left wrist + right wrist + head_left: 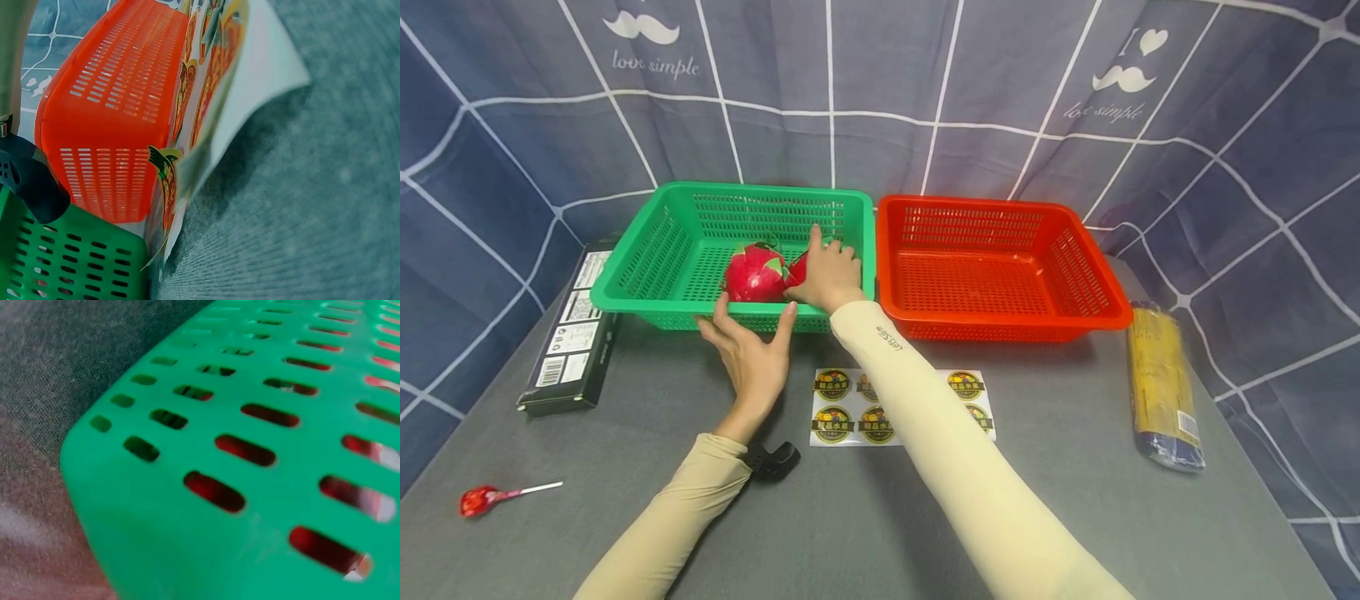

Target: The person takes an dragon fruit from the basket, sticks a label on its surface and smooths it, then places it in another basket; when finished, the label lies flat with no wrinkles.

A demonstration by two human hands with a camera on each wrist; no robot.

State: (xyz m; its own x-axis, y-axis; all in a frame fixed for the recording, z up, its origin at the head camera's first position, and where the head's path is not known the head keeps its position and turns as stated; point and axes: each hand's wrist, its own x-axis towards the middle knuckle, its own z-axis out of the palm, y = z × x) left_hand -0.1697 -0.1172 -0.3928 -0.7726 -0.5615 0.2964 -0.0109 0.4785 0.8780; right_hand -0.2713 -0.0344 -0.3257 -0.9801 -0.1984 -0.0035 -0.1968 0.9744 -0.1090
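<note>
Two dragon fruits lie in the green basket (647,297). The left-hand dragon fruit (755,273) is in plain sight, pinkish red with green-tipped scales. Beside it, the other dragon fruit (797,268) is mostly covered by my right hand (829,273), which reaches over the front rim and grips it with the thumb on the near side. My left hand (748,354) is at the basket's front rim, thumb and fingers spread, holding nothing. The right wrist view shows the basket's slotted wall (156,512) close up, red showing through the slots.
To the right stands a red basket (1000,327). A sheet of round stickers (857,429) lies in front, partly under my right forearm. A black box (571,333) and a lollipop (478,501) are at left; a yellow-and-blue package (1163,383) is at right.
</note>
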